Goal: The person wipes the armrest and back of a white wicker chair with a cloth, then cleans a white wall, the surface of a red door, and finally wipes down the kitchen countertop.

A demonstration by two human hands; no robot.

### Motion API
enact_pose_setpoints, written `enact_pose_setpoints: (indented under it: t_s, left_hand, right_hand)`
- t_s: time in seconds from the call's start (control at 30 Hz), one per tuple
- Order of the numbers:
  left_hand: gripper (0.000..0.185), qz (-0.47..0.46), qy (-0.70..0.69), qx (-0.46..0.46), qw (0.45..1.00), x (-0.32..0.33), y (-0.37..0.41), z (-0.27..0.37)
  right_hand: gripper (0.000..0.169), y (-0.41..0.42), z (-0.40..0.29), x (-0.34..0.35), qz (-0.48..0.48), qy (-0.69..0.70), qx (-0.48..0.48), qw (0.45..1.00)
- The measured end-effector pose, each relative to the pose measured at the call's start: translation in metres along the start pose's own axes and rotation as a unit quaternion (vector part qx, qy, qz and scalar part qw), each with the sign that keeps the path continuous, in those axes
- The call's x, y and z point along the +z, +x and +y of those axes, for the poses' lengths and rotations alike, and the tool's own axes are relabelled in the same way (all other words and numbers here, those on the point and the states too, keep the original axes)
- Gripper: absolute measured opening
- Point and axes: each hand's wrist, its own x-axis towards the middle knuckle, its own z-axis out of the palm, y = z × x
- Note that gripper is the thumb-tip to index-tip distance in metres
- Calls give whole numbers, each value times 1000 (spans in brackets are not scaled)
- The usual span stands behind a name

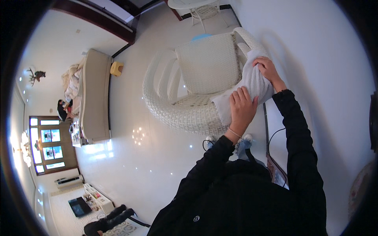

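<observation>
A white towel (257, 82) lies draped over the back and one arm of a white woven wicker armchair (189, 116). Near the towel's lower left end, my left hand (243, 106) rests on the cloth with its fingers bent onto it. My right hand (267, 69) holds the cloth farther up, close to the wall, its fingers curled over the edge. The flat woven seat or back panel (208, 63) shows between the chair's curved arms. Whether the fingers reach round the chair's rim under the cloth is hidden.
A white wall (319, 73) runs close along the right. Behind the chair are a small white table (195, 4) and a blue object (202, 37). Across the tiled floor stand a yellow stool (117, 69) and a beige sofa (94, 97) with a seated person. Another person's dark-clad legs show lower left.
</observation>
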Motion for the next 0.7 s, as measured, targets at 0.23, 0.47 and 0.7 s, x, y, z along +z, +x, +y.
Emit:
enact_pose_setpoints:
  t_s: [0.23, 0.47, 0.7]
  left_hand:
    - [54, 22, -24, -12, 999, 20, 3, 6]
    - [50, 6, -137, 21, 990, 40, -12, -6]
    - [42, -15, -207, 18, 978, 17, -40, -61]
  right_hand:
    - [17, 8, 20, 0, -20, -39, 6, 999]
    - [17, -30, 6, 1, -42, -119, -13, 992]
    - [19, -88, -46, 12, -33, -224, 26, 974]
